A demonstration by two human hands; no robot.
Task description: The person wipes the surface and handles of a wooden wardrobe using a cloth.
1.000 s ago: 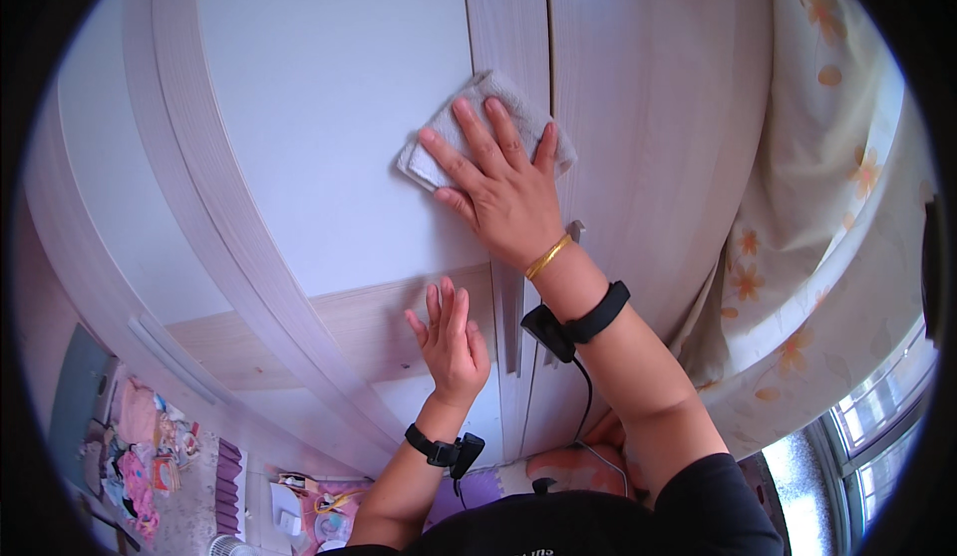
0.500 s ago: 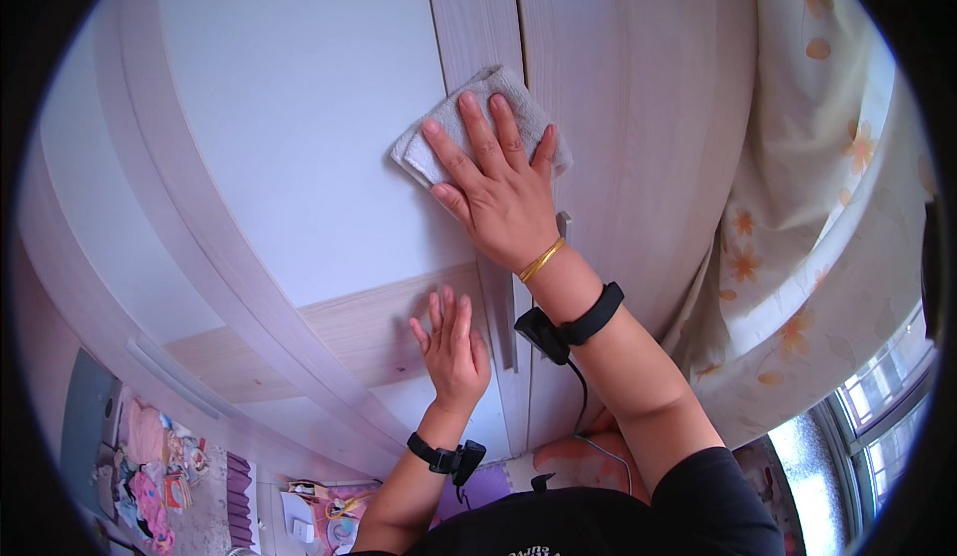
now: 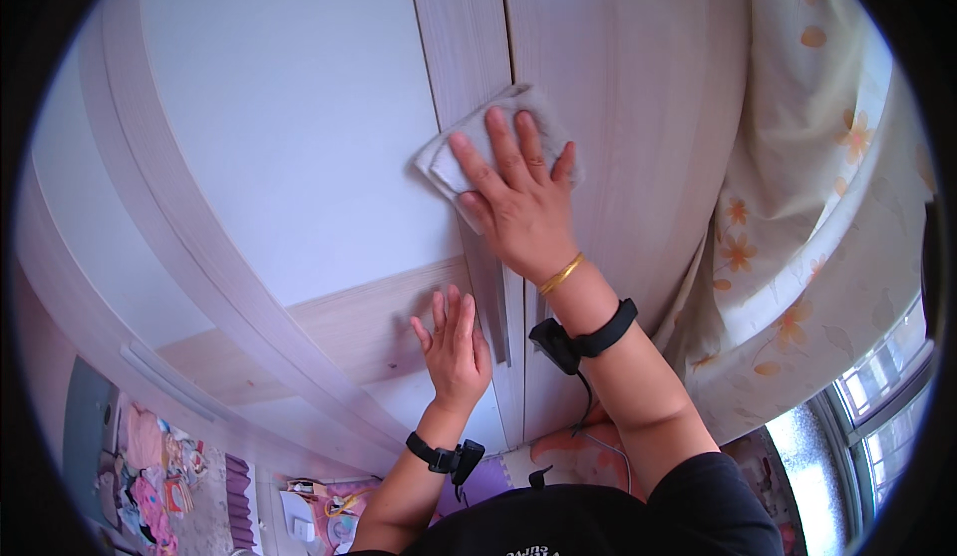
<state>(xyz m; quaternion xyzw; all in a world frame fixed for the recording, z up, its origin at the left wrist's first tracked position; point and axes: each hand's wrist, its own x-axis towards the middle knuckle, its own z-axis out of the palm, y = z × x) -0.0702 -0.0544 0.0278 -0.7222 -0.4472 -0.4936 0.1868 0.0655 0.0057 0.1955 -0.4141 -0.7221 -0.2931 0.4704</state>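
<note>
The 2 hands are apart. The right hand (image 3: 528, 212) lies flat on a folded grey cloth (image 3: 483, 139), fingers spread, pressing it to a pale wood-grain wardrobe (image 3: 628, 107). The cloth spans the white panel (image 3: 289, 137), its wooden edge and the dark seam beside the next door. The left hand (image 3: 457, 362), lower down, is open and holds nothing, near the wooden band (image 3: 374, 332); whether it touches is unclear. A flowered curtain (image 3: 778, 217) hangs at right.
</note>
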